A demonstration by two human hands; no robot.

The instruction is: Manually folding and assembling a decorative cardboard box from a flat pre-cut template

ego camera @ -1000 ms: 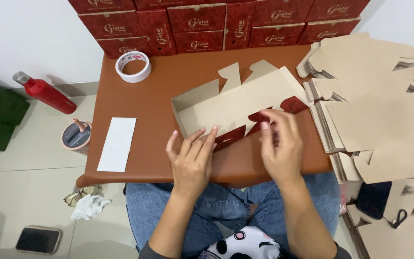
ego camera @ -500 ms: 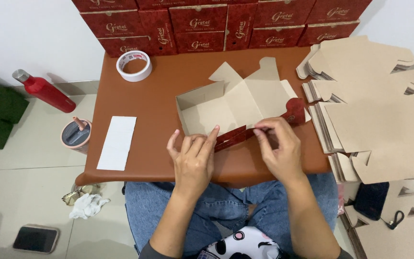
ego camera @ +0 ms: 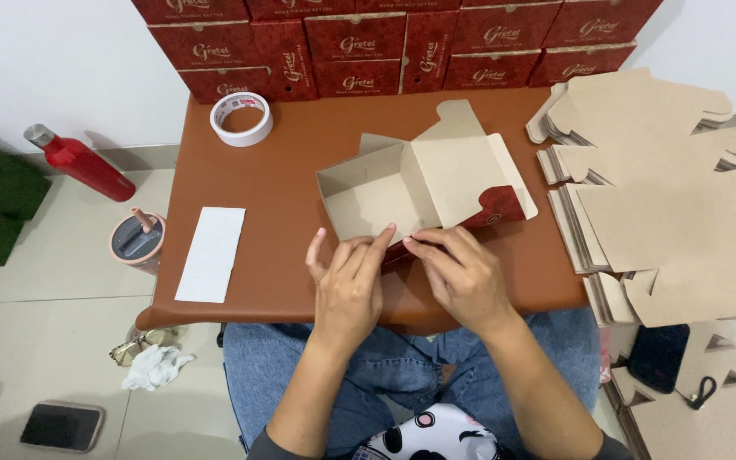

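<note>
Box [ego camera: 402, 192] near wall hidden behind fingers [ego camera: 381, 247]; flat cardboard stack [ego camera: 683, 230] cut off at right edge.
</note>
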